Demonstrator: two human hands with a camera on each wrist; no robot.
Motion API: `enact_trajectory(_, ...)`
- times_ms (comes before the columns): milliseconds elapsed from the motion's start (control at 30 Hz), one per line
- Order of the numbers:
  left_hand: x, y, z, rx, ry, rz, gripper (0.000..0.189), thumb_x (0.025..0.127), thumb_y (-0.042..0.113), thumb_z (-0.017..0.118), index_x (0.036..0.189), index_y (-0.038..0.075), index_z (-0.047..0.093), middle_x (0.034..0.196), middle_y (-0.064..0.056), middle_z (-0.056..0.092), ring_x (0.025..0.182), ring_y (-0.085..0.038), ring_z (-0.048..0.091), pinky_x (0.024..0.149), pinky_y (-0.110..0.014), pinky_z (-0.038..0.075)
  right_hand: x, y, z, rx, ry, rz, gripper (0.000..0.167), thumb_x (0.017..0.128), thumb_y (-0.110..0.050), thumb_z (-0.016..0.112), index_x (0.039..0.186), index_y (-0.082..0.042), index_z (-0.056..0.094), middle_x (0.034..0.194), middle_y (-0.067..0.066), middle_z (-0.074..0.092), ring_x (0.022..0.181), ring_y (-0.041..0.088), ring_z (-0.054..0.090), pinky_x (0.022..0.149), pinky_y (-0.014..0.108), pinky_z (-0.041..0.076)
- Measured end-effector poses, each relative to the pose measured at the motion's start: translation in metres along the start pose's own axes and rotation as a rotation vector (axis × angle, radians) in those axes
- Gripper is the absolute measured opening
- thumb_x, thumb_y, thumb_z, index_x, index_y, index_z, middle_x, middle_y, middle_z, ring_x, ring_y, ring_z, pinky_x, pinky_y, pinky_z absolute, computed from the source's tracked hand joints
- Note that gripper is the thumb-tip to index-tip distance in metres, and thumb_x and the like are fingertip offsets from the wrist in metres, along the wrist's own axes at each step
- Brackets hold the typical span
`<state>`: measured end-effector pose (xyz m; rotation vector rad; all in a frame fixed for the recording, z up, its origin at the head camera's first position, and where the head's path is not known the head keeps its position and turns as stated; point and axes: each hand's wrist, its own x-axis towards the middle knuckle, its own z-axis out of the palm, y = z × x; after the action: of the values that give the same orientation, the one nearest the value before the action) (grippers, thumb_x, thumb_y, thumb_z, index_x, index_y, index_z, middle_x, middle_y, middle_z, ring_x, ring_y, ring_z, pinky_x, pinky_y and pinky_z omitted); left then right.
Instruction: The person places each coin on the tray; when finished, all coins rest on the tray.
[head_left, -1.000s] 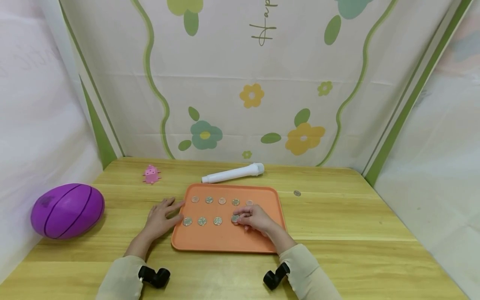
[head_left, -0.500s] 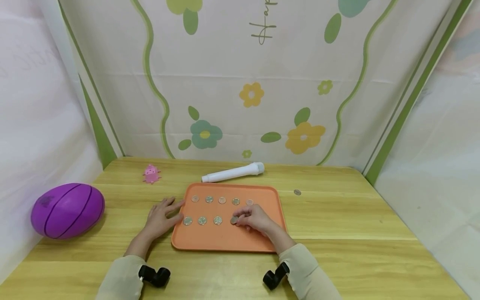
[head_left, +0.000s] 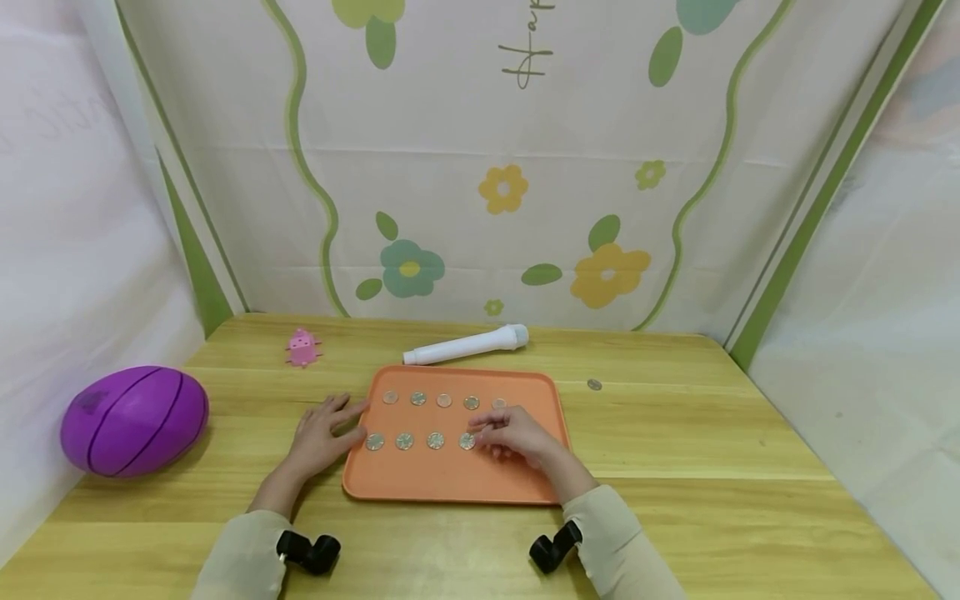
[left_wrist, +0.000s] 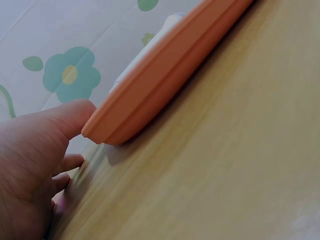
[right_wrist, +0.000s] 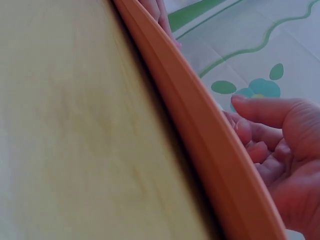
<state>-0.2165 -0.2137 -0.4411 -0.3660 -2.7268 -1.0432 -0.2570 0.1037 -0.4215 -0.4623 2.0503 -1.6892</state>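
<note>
An orange tray (head_left: 450,487) lies on the table, bearing two rows of coins. My left hand (head_left: 322,437) rests at its left side with fingers spread, thumb touching the rim, as the left wrist view shows too. Over the tray's right part is my right hand (head_left: 517,433), its fingers loosely bent with nothing between them. Right at its fingertips a silvery coin (head_left: 467,441) lies flat, the rightmost of the front row. To its left lies another coin (head_left: 435,441). The back row ends in a coin (head_left: 499,404) just beyond the right hand, partly covered by it.
A white toy microphone (head_left: 465,345) lies behind the tray. A single coin (head_left: 594,384) is on the table to the right. At the left are a purple ball (head_left: 135,422) and a small pink toy (head_left: 303,347). A printed cloth (head_left: 450,108) hangs behind the table.
My right hand shifted the front-row coin slightly left, then let it go flat on the tray and drew its fingers a little away. My left hand stayed in place.
</note>
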Motion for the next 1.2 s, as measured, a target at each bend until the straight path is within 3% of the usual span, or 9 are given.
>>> enact_trajectory(233, -0.001, -0.001, -0.001, 0.005, -0.002, -0.011, 0.047, 0.081, 0.029, 0.059, 0.122, 0.007, 0.051, 0.129, -0.027, 0.031, 0.121, -0.044, 0.015, 0.093, -0.058, 0.003, -0.001, -0.009, -0.012, -0.028, -0.042, -0.099, 0.032, 0.079, -0.014, 0.062, 0.105, 0.004, 0.059, 0.072, 0.008, 0.06, 0.052, 0.012, 0.049, 0.045, 0.023, 0.041)
enact_trajectory(400, -0.002, -0.002, -0.001, 0.001, 0.001, -0.006, 0.048, 0.081, 0.03, 0.059, 0.122, 0.007, 0.051, 0.129, -0.027, 0.032, 0.121, -0.044, 0.016, 0.093, -0.058, 0.003, -0.006, -0.021, -0.027, -0.02, -0.011, -0.103, 0.035, 0.082, -0.011, 0.059, 0.111, 0.007, 0.054, 0.079, 0.007, 0.062, 0.056, 0.01, 0.047, 0.05, 0.021, 0.037)
enact_trajectory(533, -0.002, -0.002, 0.0, -0.002, 0.008, 0.004, 0.048, 0.081, 0.03, 0.059, 0.122, 0.007, 0.051, 0.129, -0.027, 0.032, 0.12, -0.045, 0.016, 0.092, -0.058, 0.004, -0.01, -0.028, -0.045, -0.02, 0.056, -0.06, 0.036, 0.083, -0.007, 0.056, 0.115, 0.009, 0.05, 0.084, 0.012, 0.062, 0.055, 0.014, 0.043, 0.051, 0.025, 0.035)
enact_trajectory(733, -0.001, -0.001, -0.002, -0.002, -0.003, -0.002, 0.048, 0.081, 0.031, 0.059, 0.122, 0.007, 0.051, 0.129, -0.027, 0.031, 0.121, -0.045, 0.015, 0.093, -0.058, 0.004, -0.025, -0.04, -0.072, -0.059, 0.171, -0.07, 0.033, 0.085, -0.007, 0.054, 0.114, 0.007, 0.051, 0.088, 0.013, 0.061, 0.059, 0.016, 0.048, 0.052, 0.028, 0.04)
enact_trajectory(1000, -0.001, 0.0, -0.002, 0.0, -0.006, -0.002, 0.048, 0.081, 0.029, 0.059, 0.122, 0.007, 0.051, 0.129, -0.027, 0.031, 0.121, -0.044, 0.015, 0.093, -0.058, 0.004, -0.028, -0.017, -0.119, -0.072, 0.357, -0.054, 0.041, 0.084, -0.014, 0.057, 0.118, 0.007, 0.048, 0.087, 0.006, 0.06, 0.063, 0.013, 0.05, 0.056, 0.026, 0.044)
enact_trajectory(1200, -0.001, -0.001, 0.001, 0.002, -0.002, -0.003, 0.047, 0.081, 0.029, 0.059, 0.122, 0.007, 0.051, 0.129, -0.027, 0.032, 0.121, -0.044, 0.016, 0.093, -0.058, 0.003, -0.035, -0.005, -0.147, -0.051, 0.444, 0.0, 0.045, 0.084, -0.017, 0.058, 0.121, 0.005, 0.045, 0.082, 0.0, 0.056, 0.064, 0.011, 0.05, 0.06, 0.027, 0.045)
